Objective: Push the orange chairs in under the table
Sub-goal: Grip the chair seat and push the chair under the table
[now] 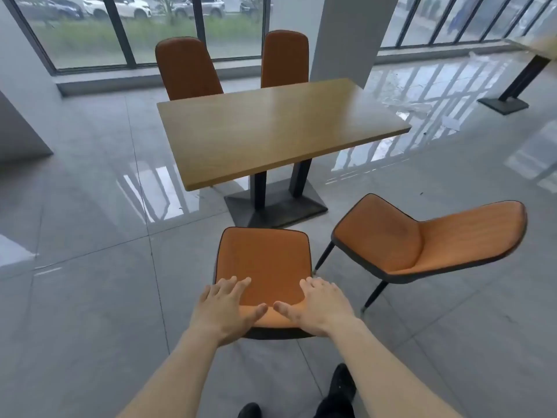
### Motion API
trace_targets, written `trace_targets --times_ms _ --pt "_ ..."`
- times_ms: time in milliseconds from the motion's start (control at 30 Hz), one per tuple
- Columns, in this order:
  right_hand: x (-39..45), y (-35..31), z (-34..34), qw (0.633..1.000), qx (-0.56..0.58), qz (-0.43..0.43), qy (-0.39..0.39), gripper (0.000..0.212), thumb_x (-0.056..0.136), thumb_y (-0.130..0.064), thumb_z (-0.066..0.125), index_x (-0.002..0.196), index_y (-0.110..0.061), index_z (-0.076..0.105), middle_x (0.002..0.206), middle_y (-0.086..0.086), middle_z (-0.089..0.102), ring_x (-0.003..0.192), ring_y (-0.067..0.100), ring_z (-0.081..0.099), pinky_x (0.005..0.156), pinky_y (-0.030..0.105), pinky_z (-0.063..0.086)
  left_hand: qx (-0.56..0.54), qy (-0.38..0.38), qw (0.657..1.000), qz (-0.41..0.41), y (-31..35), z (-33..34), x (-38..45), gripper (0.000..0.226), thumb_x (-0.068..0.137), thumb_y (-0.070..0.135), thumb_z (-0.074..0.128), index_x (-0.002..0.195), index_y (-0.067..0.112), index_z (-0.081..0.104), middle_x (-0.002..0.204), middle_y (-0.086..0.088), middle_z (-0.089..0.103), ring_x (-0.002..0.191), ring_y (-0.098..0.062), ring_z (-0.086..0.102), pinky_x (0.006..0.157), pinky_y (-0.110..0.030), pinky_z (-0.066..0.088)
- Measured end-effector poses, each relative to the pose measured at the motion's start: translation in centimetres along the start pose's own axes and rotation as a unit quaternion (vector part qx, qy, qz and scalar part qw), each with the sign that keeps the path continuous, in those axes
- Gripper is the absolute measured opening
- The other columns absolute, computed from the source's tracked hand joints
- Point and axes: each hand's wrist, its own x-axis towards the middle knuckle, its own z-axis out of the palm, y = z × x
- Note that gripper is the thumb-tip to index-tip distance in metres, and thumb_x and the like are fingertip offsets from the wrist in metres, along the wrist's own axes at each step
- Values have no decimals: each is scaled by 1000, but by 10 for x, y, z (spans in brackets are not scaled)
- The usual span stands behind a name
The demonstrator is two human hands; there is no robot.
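Counting 4 orange chairs, 1 wood table point(271, 128), 2 hands. Near chair point(263, 267) stands in front of the table's near edge, not under it, seat just short of the black base point(275, 206). Left hand point(224, 309) and right hand point(319, 309) both lie on top of its backrest, fingers spread and nearly straight, reaching forward over the top edge toward the seat, thumbs pointing inward and almost meeting. Nothing gripped, palms just rest on the back. Second chair point(422, 239) stands right of the first, turned at an angle, clear of the table, apart from the near chair. Far left chair point(187, 67) and far right chair point(284, 58) sit at the far side, backs above the tabletop, seats hidden behind it. Second table point(536, 52) at upper right, partly cut off. 2 dark shoes point(342, 384) at the bottom. Glossy grey tile floor point(90, 236), windows point(90, 28) behind.
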Motion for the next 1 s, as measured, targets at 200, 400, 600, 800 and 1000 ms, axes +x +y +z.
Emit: trace_targets --times_ms 200,400,600,800,1000 --pt "-9 10 43 1000 15 -22 12 125 71 -103 14 161 -16 25 167 3 28 155 24 20 126 45 13 -15 18 999 30 -8 33 -16 106 68 102 7 157 45 14 168 10 13 154 -15 2 125 -46 0" --pt "-14 15 72 999 25 -37 28 124 70 -104 15 160 -19 26 164 0 32 151 22 24 125 46 18 4 31 998 55 -17 53 -23 104 70 102 10 155 43 20 165 11 21 153 -14 8 122 -40 -6" --pt "-8 15 85 997 -5 -50 62 113 75 -100 15 155 -21 33 156 -1 41 144 22 32 123 46 20 15 81 993 88 -23 62 -19 91 81 95 20 149 37 37 155 11 41 146 -16 28 123 -40 6" --pt "-1 16 92 994 -25 -62 90 103 80 -96 16 143 -22 49 137 -2 57 128 21 47 112 40 35 7 124 988 88 -26 71 -15 72 88 86 33 134 35 54 132 12 58 124 -16 47 113 -43 34" --pt "13 19 89 992 -36 -91 80 106 81 -95 14 144 -18 49 139 -1 56 131 22 47 117 42 31 6 151 983 101 -30 72 -5 65 87 84 40 127 35 58 125 14 59 117 -16 50 106 -39 34"
